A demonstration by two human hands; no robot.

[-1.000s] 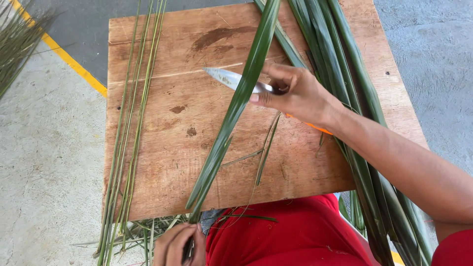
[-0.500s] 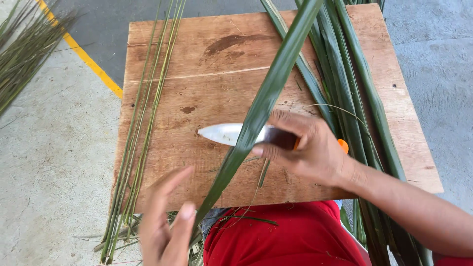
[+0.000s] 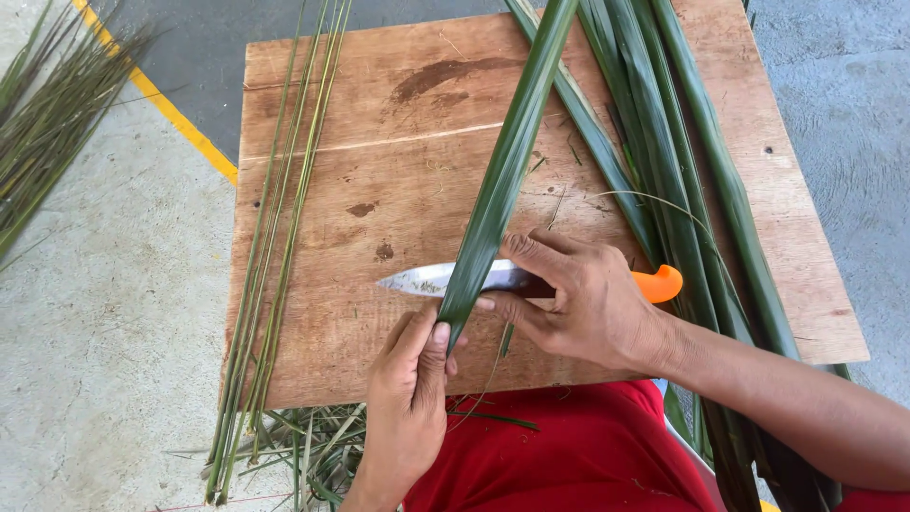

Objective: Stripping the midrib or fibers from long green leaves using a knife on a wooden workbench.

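Note:
My right hand (image 3: 580, 303) grips a knife with an orange handle (image 3: 658, 283); its steel blade (image 3: 422, 280) points left and lies under a long green palm leaf (image 3: 502, 185). My left hand (image 3: 409, 398) pinches the near end of that leaf just below the blade. The leaf runs diagonally up and away across the wooden board (image 3: 379, 171).
A row of thin stripped leaf ribs (image 3: 275, 246) lies along the board's left side. A bundle of whole green leaves (image 3: 664, 161) lies on the right. Leaf scraps (image 3: 303, 446) hang at the near-left corner. More ribs (image 3: 47, 123) lie on the concrete floor beyond a yellow line (image 3: 171, 114).
My left hand rose from below the board and took hold of the leaf's near end. My right hand moved the knife down and towards me along the leaf.

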